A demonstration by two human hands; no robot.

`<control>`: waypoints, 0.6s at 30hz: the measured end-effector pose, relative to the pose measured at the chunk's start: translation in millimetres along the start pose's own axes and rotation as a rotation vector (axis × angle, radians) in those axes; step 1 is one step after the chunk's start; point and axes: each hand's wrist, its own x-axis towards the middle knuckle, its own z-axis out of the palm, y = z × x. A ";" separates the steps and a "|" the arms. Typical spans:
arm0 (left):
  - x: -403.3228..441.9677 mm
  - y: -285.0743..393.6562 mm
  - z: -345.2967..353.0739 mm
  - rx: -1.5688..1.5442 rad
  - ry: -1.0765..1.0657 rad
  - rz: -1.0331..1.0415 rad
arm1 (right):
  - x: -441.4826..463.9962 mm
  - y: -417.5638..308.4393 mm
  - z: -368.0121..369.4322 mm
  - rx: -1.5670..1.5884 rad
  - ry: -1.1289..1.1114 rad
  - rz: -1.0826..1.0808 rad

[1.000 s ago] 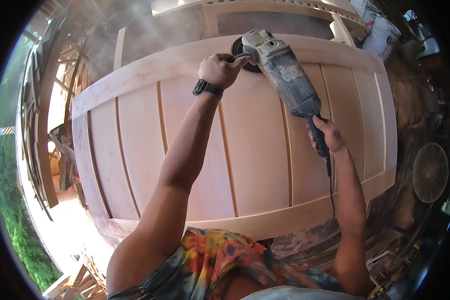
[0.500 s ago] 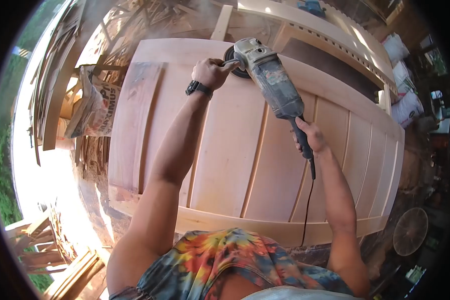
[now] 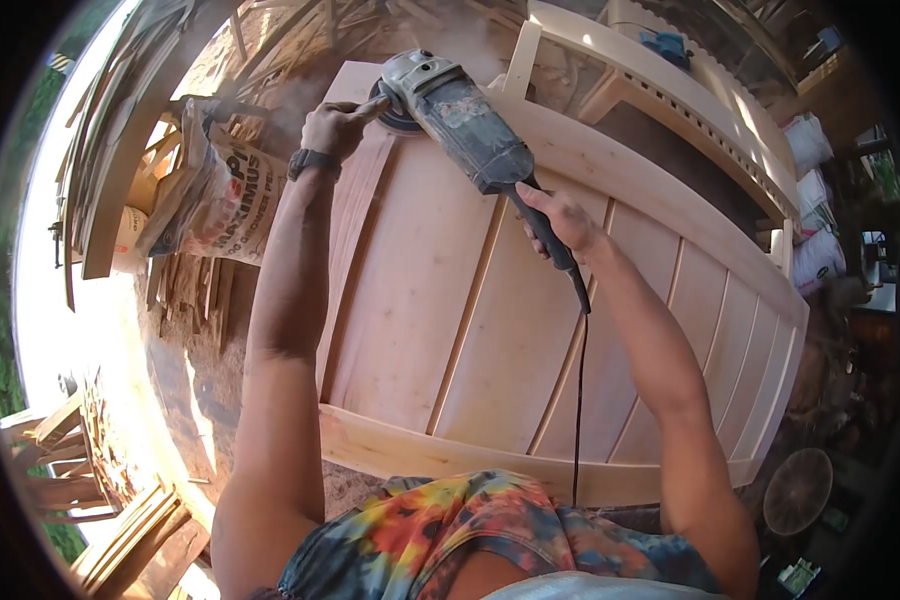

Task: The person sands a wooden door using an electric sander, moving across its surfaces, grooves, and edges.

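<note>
A large angle grinder (image 3: 470,128) lies across the upper part of a pale wooden door panel (image 3: 450,300). My left hand (image 3: 335,130), with a black watch on the wrist, is closed around the side handle by the grinder's head. My right hand (image 3: 562,220) grips the black rear handle, from which a power cord (image 3: 579,400) hangs toward my shirt. The dark disc (image 3: 400,112) is partly hidden under the head, near the panel's far left corner. Dust hangs in the air beyond it.
To the left are a printed sack (image 3: 235,195), leaning wooden strips (image 3: 135,150) and scrap wood. A slotted wooden frame (image 3: 660,90) with a blue tool (image 3: 665,48) on it stands beyond the panel. White sacks (image 3: 815,220) and a round fan (image 3: 798,490) are at right.
Both hands have moved the grinder left and slightly away, from the panel's far middle to its far left corner. My view has shifted too. Both grips are unchanged.
</note>
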 end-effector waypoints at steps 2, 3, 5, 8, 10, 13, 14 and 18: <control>11.4 -16.4 -19.0 0.044 0.046 0.005 | 14.7 -11.8 17.0 -0.017 -0.011 -0.014; 13.2 -21.7 -26.5 0.033 0.045 0.001 | 21.5 -15.6 24.5 -0.039 -0.023 -0.019; 25.9 -44.4 -31.9 -0.005 0.088 -0.006 | 35.5 -21.2 38.8 -0.051 -0.029 -0.023; 53.5 -81.4 -49.6 0.020 0.081 -0.028 | 53.4 -30.8 58.3 -0.085 -0.031 -0.049; 66.1 -102.0 -58.7 0.064 0.165 0.069 | 50.0 -39.9 72.8 -0.123 -0.027 -0.063; 64.0 -96.1 -63.0 -0.115 0.034 0.029 | 40.9 -40.9 76.9 -0.129 -0.009 -0.074; 58.1 -85.7 -59.6 -0.072 0.043 -0.002 | 33.8 -38.9 71.9 -0.110 0.020 -0.070; 12.7 -24.1 -12.0 -0.009 0.037 -0.010 | -11.4 -7.3 25.1 -0.097 0.039 -0.061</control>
